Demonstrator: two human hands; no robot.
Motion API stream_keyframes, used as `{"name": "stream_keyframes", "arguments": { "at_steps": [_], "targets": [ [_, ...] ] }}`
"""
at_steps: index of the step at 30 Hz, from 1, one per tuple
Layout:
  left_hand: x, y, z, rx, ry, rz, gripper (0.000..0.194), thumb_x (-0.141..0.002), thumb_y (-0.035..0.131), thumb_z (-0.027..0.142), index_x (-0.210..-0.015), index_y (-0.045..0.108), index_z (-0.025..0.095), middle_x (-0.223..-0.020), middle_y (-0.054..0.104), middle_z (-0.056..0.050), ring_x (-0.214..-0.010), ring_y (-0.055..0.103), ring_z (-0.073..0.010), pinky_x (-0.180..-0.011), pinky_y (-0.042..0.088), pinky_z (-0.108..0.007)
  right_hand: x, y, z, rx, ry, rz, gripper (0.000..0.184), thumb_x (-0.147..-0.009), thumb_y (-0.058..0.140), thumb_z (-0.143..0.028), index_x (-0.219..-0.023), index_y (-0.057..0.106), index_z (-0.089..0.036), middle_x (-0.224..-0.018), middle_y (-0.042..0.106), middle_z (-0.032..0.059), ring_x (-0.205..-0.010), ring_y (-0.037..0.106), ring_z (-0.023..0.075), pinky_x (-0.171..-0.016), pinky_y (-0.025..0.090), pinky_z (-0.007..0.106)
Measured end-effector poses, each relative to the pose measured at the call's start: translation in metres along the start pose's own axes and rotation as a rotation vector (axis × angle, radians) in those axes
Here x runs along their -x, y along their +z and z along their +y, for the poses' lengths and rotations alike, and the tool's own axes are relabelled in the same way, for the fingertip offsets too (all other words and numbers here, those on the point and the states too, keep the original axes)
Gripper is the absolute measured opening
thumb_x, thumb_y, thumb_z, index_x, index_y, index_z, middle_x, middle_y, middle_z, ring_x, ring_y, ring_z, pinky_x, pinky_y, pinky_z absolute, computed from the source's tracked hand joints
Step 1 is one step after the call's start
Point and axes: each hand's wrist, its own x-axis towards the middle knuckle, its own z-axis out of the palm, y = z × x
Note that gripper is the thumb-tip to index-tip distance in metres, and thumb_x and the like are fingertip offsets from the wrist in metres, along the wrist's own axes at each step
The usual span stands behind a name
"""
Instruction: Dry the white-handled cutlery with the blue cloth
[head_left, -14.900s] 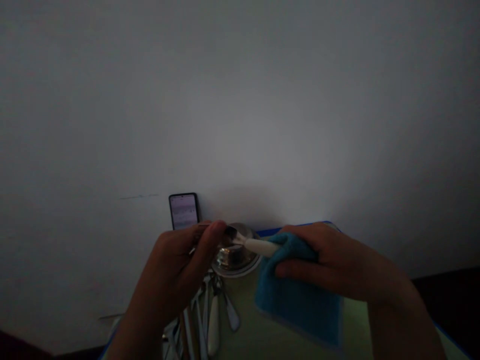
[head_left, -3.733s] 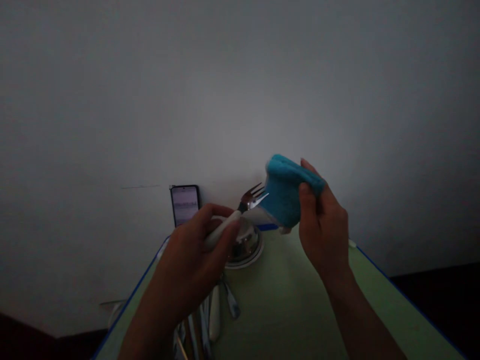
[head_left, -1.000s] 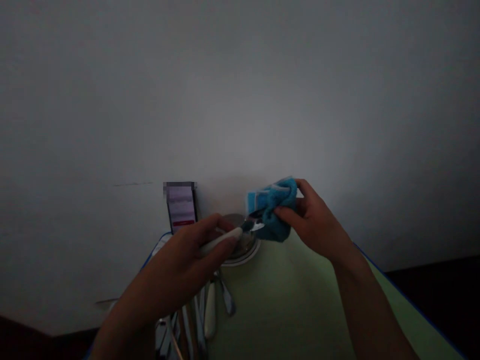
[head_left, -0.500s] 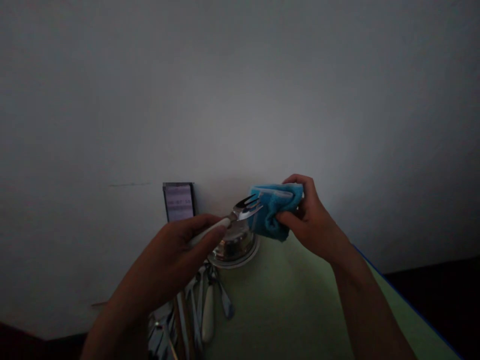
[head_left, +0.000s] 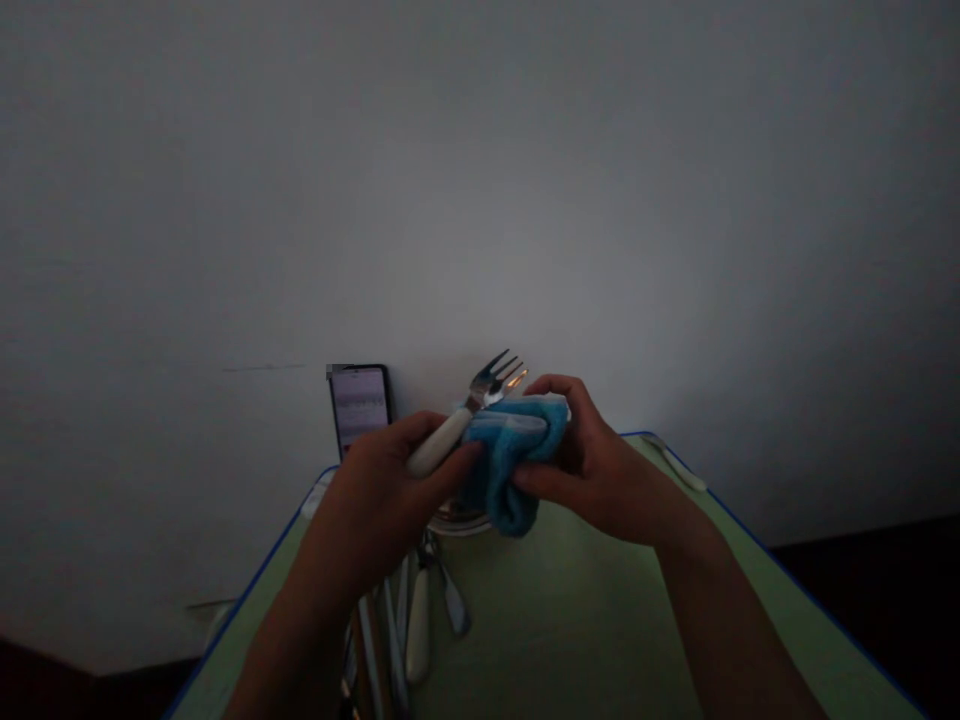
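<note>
A fork (head_left: 444, 440) with a white handle is gripped in my left hand (head_left: 382, 490), its metal tines pointing up and to the right. In my right hand (head_left: 600, 465) is a folded blue cloth (head_left: 514, 450), pinched between thumb and fingers. The cloth lies right beside the fork's neck, below the tines; whether it presses on the metal is hard to tell. Behind and under the hands, a round metal dish (head_left: 461, 522) with a pale rim is mostly hidden.
Several pieces of cutlery (head_left: 418, 625) lie on the green table (head_left: 570, 630) at the front left. A phone (head_left: 360, 405) leans upright against the wall (head_left: 480, 200). Near the right table edge lies a white-handled utensil (head_left: 684, 468).
My right hand has moved left and slightly down with the cloth, close to the fork. The fork has tilted more upright, and my left hand has shifted a little.
</note>
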Motion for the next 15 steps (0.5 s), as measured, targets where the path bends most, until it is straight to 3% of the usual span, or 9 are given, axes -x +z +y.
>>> {"name": "stream_keyframes", "arguments": {
  "at_steps": [3,8,11,12,15],
  "targets": [
    [0.000,-0.002,-0.001,-0.013,0.001,0.026,0.024,-0.078,0.057,0.040,-0.083,0.067,0.018,-0.062,0.064,0.003,-0.054,0.056,-0.0133,-0.048,0.040,-0.021,0.000,-0.001,0.000,-0.088,0.024,-0.029,0.041,-0.082,0.056,-0.031,-0.115,0.031,-0.028,-0.087,0.057,-0.0024,-0.078,0.059,0.0132,-0.068,0.051,0.029],
    [0.002,-0.005,-0.004,0.003,-0.001,0.036,0.024,-0.078,0.058,0.041,-0.084,0.066,0.019,-0.065,0.064,0.003,-0.055,0.055,-0.0125,-0.050,0.040,-0.020,-0.003,-0.008,0.001,0.227,-0.021,0.096,0.023,-0.084,0.047,-0.020,-0.107,0.051,-0.022,-0.095,0.059,0.0008,-0.088,0.055,0.0145,-0.081,0.044,0.031],
    [0.003,-0.007,-0.008,0.027,-0.030,0.033,0.026,-0.078,0.057,0.043,-0.085,0.065,0.019,-0.064,0.062,0.002,-0.053,0.052,-0.0122,-0.047,0.039,-0.020,-0.009,-0.014,0.005,0.370,-0.028,0.065,0.015,-0.081,0.045,-0.016,-0.085,0.060,-0.017,-0.080,0.060,0.0008,-0.076,0.054,0.0139,-0.072,0.043,0.028],
    [0.003,-0.007,-0.010,0.049,-0.043,0.019,0.028,-0.080,0.055,0.044,-0.086,0.065,0.019,-0.062,0.060,0.002,-0.051,0.050,-0.0118,-0.045,0.037,-0.020,-0.011,-0.016,0.007,0.423,0.002,0.098,0.016,-0.080,0.044,-0.016,-0.077,0.059,-0.016,-0.072,0.058,0.0002,-0.069,0.052,0.0133,-0.065,0.042,0.026],
    [0.004,-0.008,-0.019,0.135,-0.086,-0.050,0.031,-0.083,0.049,0.048,-0.093,0.059,0.020,-0.058,0.055,0.004,-0.046,0.045,-0.0103,-0.041,0.032,-0.019,-0.015,-0.025,0.017,0.574,0.115,0.363,0.016,-0.078,0.046,-0.019,-0.065,0.054,-0.016,-0.061,0.052,-0.0007,-0.058,0.046,0.0123,-0.053,0.035,0.024]
  ]
}}
